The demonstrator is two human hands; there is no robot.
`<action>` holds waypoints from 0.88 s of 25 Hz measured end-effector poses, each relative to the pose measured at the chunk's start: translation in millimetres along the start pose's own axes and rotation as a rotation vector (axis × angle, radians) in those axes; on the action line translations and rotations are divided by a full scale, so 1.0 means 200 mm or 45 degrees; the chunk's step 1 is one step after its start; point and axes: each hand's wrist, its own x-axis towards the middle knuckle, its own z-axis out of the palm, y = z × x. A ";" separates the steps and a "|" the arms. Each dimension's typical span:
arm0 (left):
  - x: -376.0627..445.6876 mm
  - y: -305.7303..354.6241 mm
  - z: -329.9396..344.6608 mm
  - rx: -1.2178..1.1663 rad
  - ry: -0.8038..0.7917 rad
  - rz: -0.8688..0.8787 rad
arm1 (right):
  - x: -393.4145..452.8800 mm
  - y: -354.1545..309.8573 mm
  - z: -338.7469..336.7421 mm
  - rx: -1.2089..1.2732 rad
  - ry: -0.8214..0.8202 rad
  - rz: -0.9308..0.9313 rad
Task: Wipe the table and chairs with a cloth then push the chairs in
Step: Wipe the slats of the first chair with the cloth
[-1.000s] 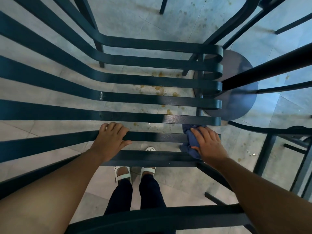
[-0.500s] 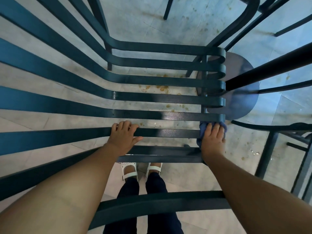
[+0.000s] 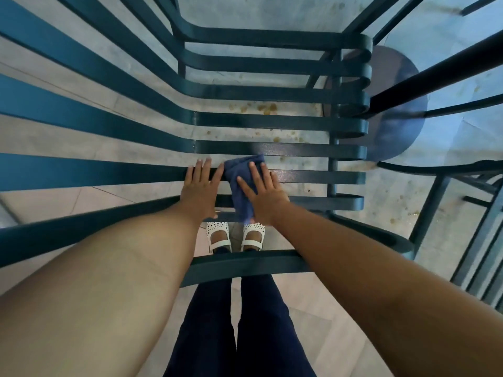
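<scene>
I look straight down through a dark teal metal chair (image 3: pixel 272 122) with flat slats across its seat. My right hand (image 3: pixel 262 195) presses a folded blue cloth (image 3: pixel 242 170) flat against the near seat slats, fingers spread and straight. My left hand (image 3: pixel 200 189) lies flat on the same slats just left of the cloth, fingers straight and touching the metal. The lower part of the cloth hangs down between the slats, partly under my right palm.
A round dark table base (image 3: pixel 392 104) stands on the floor beyond the chair's right side. More dark chair frames (image 3: pixel 468 240) crowd the right edge. The tiled floor (image 3: pixel 258 107) below shows brown stains. My feet in white shoes (image 3: pixel 234 236) stand under the seat.
My right hand has slid the cloth leftward along the slats from the chair's right end to the middle, next to my left hand. My left hand has stayed on its slat.
</scene>
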 end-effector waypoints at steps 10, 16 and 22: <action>0.00 -0.02 0.00 0.023 0.079 -0.151 | 0.21 -0.29 -0.03 -0.074 0.114 0.029; -0.01 -0.05 -0.02 0.036 -0.017 -0.097 | 0.07 0.07 0.10 -0.205 0.217 -0.196; 0.01 -0.04 -0.02 0.023 -0.026 -0.096 | -0.13 0.50 0.26 -0.309 0.302 -0.154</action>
